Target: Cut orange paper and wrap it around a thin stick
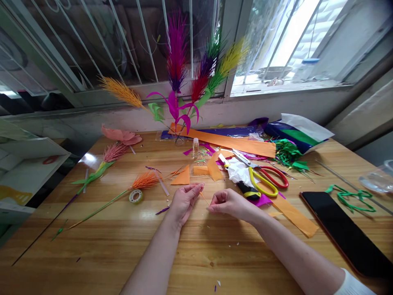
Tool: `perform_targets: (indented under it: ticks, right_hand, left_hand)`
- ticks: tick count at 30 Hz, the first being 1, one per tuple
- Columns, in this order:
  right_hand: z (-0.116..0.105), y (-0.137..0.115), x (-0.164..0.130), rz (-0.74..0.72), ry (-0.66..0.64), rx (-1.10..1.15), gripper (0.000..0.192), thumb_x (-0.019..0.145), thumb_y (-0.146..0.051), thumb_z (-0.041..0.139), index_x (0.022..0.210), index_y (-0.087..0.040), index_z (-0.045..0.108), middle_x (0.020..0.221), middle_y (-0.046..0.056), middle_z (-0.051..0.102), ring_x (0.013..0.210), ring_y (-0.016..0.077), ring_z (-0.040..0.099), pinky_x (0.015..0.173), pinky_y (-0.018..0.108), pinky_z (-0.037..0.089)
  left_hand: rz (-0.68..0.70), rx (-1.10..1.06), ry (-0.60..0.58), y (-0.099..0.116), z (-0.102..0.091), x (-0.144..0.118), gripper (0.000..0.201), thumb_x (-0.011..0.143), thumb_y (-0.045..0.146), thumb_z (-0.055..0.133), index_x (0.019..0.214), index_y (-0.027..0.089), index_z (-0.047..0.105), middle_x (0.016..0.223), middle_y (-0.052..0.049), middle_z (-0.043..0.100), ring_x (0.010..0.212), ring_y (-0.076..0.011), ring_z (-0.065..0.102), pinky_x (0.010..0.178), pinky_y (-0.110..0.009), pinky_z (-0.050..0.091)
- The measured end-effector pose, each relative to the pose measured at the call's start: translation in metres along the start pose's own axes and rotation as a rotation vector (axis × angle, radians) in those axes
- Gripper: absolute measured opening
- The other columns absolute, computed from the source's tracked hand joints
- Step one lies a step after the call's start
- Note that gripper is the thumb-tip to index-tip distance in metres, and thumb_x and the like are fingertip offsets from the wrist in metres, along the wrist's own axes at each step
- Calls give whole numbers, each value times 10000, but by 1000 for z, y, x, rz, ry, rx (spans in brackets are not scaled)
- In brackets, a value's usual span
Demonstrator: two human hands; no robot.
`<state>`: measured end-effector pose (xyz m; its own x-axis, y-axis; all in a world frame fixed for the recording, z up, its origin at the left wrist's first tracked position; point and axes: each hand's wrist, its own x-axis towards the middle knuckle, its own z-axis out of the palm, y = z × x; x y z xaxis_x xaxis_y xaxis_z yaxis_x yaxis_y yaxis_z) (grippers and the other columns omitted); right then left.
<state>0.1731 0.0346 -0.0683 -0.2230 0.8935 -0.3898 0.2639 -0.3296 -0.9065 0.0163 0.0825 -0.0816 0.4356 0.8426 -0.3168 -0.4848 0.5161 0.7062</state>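
Note:
A thin orange paper strip (204, 198) stretches between my two hands above the wooden table. My left hand (186, 203) pinches its upper end with the fingertips. The lower end is between the thumb and fingers of my right hand (225, 202). Just beyond my left hand lies an orange paper triangle (181, 177), with a curved orange paper piece (216, 166) to its right. Scissors with red and yellow handles (264, 180) rest behind my right hand, next to a black-and-yellow tool (248, 191) partly covered by crumpled white paper (238, 170).
Colourful paper plumes (177, 53) stand in a clear vase near the window. On the left lie an orange plume stem (116, 207), a pink one (112, 153) and a tape roll (135, 196). A small bottle (195, 147) stands mid-table; a phone (344, 229) lies at right.

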Motion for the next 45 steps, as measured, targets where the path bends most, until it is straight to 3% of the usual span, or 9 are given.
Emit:
perform_targets:
  ticks: [9,16,22,27,32,34,37,41,45]
  right_hand:
    - [4,-1,-5,-51,19,-130,291,625,-404,618,597,-132,518,476,-58,426,440,47,311,409,176,224]
    - [5,-2,-8,-124,43,-362,251,636,-388,608,622,-137,592,533,-24,525,482,73,405,426,176,286]
    - [1,-2,-7,-115,0,-395,273,634,-402,608,652,-130,627,565,-3,588,514,95,460,449,185,312]
    - [1,1,-6,-160,-15,-467,282,641,-421,605,669,-143,649,596,8,613,543,112,492,478,196,328]
    - [1,2,-9,-207,-4,-466,290,654,-423,599,685,-139,649,598,6,601,552,112,498,484,195,332]
    - [1,3,-9,-215,-12,-434,313,656,-440,596,689,-131,643,597,5,598,555,111,496,484,194,334]
    - [-1,5,-8,-217,-34,-391,333,659,-451,591,701,-124,637,612,9,604,562,113,502,485,194,338]
    - [-4,7,-6,-233,-32,-400,323,664,-448,593,695,-129,631,616,6,602,562,110,498,489,193,342]
    - [4,-2,-13,-271,2,-380,305,710,-430,558,702,-132,620,624,8,588,557,101,491,491,189,357]
  left_hand:
    - [78,-94,64,-8,9,0,235,477,203,764,504,126,544,610,12,616,692,-95,596,907,-291,370]
    - [222,-191,97,1,6,2,231,477,220,765,558,129,569,626,27,619,703,-92,602,922,-306,368]
    - [232,-199,167,4,-2,6,253,475,258,763,587,135,572,636,14,626,699,-103,599,893,-318,384]
    - [479,277,291,5,-6,7,237,552,327,707,583,156,545,640,19,586,679,-103,558,787,-270,402]
    - [801,998,252,55,11,14,218,642,384,620,624,176,558,733,-22,580,729,-144,542,721,-275,393]
    - [775,1350,179,80,19,25,222,586,378,663,566,184,558,681,-22,570,674,-158,530,662,-279,384]
    - [559,1710,86,104,23,47,217,473,309,734,458,191,553,607,-30,559,610,-181,526,590,-282,363]
    - [529,1733,70,107,12,70,243,300,220,784,422,192,575,621,-43,600,634,-208,555,587,-277,363]
    - [629,1626,170,93,2,78,197,512,380,690,574,199,642,791,-54,641,722,-195,567,618,-263,368]
